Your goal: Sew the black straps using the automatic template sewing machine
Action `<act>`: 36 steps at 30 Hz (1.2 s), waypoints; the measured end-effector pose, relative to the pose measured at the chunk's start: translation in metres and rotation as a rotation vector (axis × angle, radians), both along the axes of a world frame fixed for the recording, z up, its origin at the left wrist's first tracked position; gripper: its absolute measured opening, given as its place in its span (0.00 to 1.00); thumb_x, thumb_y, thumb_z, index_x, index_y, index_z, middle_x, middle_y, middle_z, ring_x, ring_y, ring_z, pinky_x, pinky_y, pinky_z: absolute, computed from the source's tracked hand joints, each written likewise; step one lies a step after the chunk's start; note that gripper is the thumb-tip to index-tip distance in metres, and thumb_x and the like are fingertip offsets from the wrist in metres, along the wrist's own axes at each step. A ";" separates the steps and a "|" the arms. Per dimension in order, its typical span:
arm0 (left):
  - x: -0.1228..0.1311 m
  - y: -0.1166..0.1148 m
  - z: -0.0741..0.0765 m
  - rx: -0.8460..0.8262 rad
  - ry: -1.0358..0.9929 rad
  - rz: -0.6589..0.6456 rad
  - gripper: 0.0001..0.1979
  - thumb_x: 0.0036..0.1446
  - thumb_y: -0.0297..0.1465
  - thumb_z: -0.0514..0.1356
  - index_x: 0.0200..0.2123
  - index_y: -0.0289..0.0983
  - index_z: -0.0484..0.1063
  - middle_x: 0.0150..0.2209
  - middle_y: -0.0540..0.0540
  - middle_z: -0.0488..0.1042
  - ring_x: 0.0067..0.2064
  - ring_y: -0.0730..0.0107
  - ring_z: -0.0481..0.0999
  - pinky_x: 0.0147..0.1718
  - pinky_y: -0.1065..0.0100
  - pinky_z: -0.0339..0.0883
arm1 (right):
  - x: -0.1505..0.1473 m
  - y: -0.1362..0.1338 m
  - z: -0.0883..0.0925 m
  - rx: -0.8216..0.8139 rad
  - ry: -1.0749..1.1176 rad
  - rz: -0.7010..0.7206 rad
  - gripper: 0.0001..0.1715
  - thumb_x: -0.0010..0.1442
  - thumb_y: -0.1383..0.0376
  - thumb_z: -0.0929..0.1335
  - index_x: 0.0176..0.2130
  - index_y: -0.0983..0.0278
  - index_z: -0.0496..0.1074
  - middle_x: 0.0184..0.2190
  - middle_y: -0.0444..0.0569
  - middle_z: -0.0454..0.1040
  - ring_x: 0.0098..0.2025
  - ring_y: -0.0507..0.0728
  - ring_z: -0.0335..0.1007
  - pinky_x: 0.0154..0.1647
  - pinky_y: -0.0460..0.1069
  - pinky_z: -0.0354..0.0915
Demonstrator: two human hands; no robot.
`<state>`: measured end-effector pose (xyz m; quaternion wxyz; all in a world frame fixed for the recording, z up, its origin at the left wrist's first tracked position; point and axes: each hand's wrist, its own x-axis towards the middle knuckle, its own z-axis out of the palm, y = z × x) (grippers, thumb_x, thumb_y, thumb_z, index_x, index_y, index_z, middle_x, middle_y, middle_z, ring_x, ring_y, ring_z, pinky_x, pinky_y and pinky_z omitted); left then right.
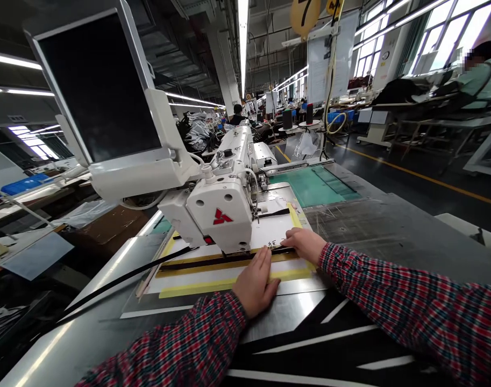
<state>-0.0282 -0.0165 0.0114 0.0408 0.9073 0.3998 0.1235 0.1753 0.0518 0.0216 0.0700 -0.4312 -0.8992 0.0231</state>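
A white sewing machine head (219, 215) stands over a white template board (176, 285) edged with yellow tape. Along a slot in the board lies a narrow black strip (205, 263), passing under the machine head. My left hand (254, 287) rests flat near the front of the slot, fingers stretched out together and fingertips at the strip. Farther right, my right hand (304, 244) has its fingers bent and pressed together on the strip's right end. The fingertips there are partly hidden. Another black band (136, 277) runs from the machine down to the left.
A dark monitor (100, 86) is mounted at the upper left. The metal table (370, 226) extends right, with a green sheet (313, 185) behind the board. Black fabric with white stripes (310, 349) hangs at the front edge. Another person (481, 80) is at the far right.
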 end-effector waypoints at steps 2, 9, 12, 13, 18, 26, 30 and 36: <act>0.014 0.011 -0.006 0.021 -0.020 0.042 0.29 0.60 0.36 0.50 0.58 0.22 0.51 0.60 0.29 0.52 0.62 0.53 0.49 0.57 0.52 0.54 | 0.001 -0.003 -0.002 0.039 -0.048 0.036 0.15 0.59 0.76 0.61 0.39 0.63 0.74 0.32 0.49 0.68 0.37 0.55 0.62 0.35 0.47 0.57; 0.009 0.020 -0.007 -0.004 -0.031 -0.029 0.27 0.60 0.39 0.50 0.57 0.27 0.56 0.59 0.33 0.56 0.61 0.54 0.52 0.57 0.53 0.55 | 0.018 -0.019 -0.016 0.163 -0.171 0.141 0.14 0.61 0.71 0.63 0.48 0.71 0.66 0.39 0.55 0.66 0.41 0.59 0.59 0.36 0.51 0.61; 0.009 0.020 -0.006 -0.023 -0.002 -0.025 0.28 0.60 0.39 0.50 0.57 0.26 0.56 0.60 0.33 0.54 0.62 0.54 0.50 0.58 0.54 0.53 | 0.021 -0.022 -0.021 0.194 -0.207 0.149 0.12 0.62 0.72 0.62 0.46 0.72 0.67 0.40 0.56 0.66 0.41 0.61 0.58 0.35 0.52 0.62; 0.011 0.020 -0.007 -0.029 0.001 -0.023 0.28 0.60 0.39 0.50 0.58 0.25 0.55 0.60 0.33 0.53 0.62 0.54 0.49 0.58 0.54 0.52 | 0.021 -0.022 -0.022 0.202 -0.220 0.162 0.11 0.62 0.72 0.62 0.44 0.72 0.68 0.40 0.56 0.65 0.41 0.61 0.58 0.35 0.52 0.62; 0.037 0.020 -0.012 -0.054 -0.075 -0.052 0.33 0.58 0.44 0.52 0.59 0.27 0.52 0.60 0.34 0.53 0.62 0.52 0.49 0.59 0.51 0.51 | 0.017 -0.018 -0.023 0.193 -0.226 0.212 0.09 0.61 0.70 0.63 0.41 0.71 0.71 0.39 0.56 0.66 0.40 0.61 0.58 0.35 0.52 0.61; 0.048 0.021 -0.012 -0.022 -0.097 -0.070 0.32 0.57 0.43 0.53 0.57 0.26 0.54 0.58 0.32 0.56 0.61 0.51 0.52 0.58 0.52 0.53 | 0.030 -0.021 -0.023 0.189 -0.162 0.176 0.13 0.62 0.70 0.63 0.47 0.73 0.67 0.40 0.55 0.66 0.41 0.60 0.58 0.39 0.53 0.63; 0.047 0.021 -0.014 -0.023 -0.130 -0.068 0.32 0.57 0.44 0.53 0.57 0.26 0.55 0.58 0.31 0.57 0.61 0.50 0.53 0.58 0.51 0.53 | 0.031 -0.021 -0.024 0.200 -0.185 0.199 0.14 0.62 0.70 0.63 0.46 0.75 0.67 0.39 0.55 0.65 0.40 0.60 0.58 0.39 0.54 0.63; 0.036 0.021 -0.011 -0.048 -0.143 -0.131 0.32 0.56 0.42 0.55 0.58 0.28 0.55 0.60 0.33 0.54 0.62 0.51 0.51 0.58 0.52 0.53 | 0.028 -0.020 -0.025 0.230 -0.245 0.242 0.12 0.62 0.70 0.62 0.45 0.73 0.68 0.40 0.55 0.65 0.40 0.60 0.57 0.38 0.53 0.64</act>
